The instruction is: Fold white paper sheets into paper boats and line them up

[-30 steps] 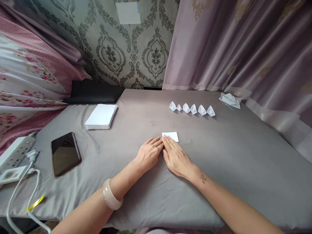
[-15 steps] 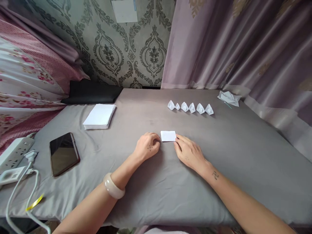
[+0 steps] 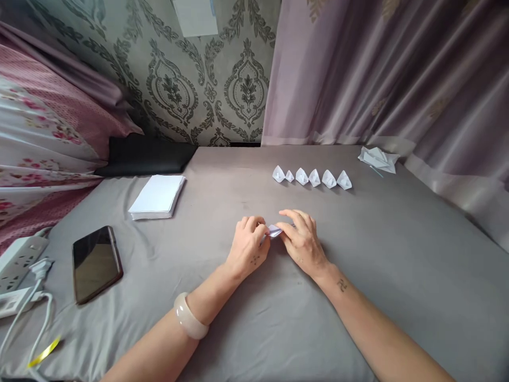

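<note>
A small piece of folded white paper is held between my two hands, above the middle of the grey cloth. My left hand pinches its left end between thumb and fingers. At the right end, my right hand grips the paper with the thumb and a finger, while its index finger is raised. Much of the paper is hidden by the fingers. Beyond my hands stands a row of several folded paper boats.
To the left lie a stack of white paper, a phone, a power strip with white cables, and a yellow strip. A black folded item is at the back left. Crumpled white paper lies at the far right.
The folded paper lay flat with my right hand at its edge and my left hand beside it. Now both hands pinch it, lifted and tilted. The view has shifted slightly.
</note>
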A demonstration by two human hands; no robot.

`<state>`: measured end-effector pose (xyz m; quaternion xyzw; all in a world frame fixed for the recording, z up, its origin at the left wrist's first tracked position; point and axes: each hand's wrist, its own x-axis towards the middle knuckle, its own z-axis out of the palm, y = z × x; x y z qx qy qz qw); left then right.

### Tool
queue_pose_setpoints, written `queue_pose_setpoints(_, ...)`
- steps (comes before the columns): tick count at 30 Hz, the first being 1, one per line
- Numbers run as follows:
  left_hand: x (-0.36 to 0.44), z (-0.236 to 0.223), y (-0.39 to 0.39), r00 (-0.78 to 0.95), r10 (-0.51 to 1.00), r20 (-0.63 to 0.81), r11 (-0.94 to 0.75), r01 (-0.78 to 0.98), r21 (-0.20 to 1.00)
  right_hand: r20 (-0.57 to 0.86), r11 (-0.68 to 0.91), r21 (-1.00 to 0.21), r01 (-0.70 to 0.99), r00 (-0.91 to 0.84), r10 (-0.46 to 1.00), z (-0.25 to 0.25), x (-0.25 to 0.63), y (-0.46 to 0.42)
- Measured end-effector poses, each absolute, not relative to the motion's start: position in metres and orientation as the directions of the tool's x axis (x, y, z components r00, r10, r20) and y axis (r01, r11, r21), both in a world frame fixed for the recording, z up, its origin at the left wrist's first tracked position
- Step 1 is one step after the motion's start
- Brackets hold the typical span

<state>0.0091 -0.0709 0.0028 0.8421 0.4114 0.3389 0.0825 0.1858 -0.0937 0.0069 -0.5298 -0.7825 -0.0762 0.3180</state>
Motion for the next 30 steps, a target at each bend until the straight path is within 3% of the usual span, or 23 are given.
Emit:
queue_pose_setpoints(8,0.012,-0.003,-0.072,0.448,0.699,0.557,-0.711,0.518,0.476,0.598,0.415,-0.175,0.893,-0.238,0.765,0.01,0.18,-0.091)
queue_pose_setpoints(16,0.006,-0.007,-0.075,0.394,0.781,0.484,-0.616,0.612,0.496,0.542,0.418,-0.198,0.887,-0.256,0.801,0.012,0.185,-0.095)
queue_pose_setpoints(19,0.004,-0.006,-0.077,0.403,0.808,0.429,-0.578,0.678,0.453,0.5,0.443,-0.19,0.876,-0.302,0.812,0.01,0.186,-0.093)
queue_pose_setpoints(23,0.002,0.004,-0.079,0.424,0.838,0.342,-0.527,0.792,0.309,0.425,0.5,-0.202,0.842,-0.384,0.819,0.003,0.185,-0.093)
queue_pose_setpoints(26,0.003,0.011,-0.081,0.498,0.813,0.302,-0.571,0.784,0.243,0.382,0.498,-0.219,0.839,-0.396,0.835,0.0,0.185,-0.094)
queue_pose_setpoints(30,0.006,0.007,-0.081,0.557,0.788,0.261,-0.615,0.696,0.37,0.327,0.452,-0.261,0.853,-0.362,0.873,0.0,0.186,-0.093)
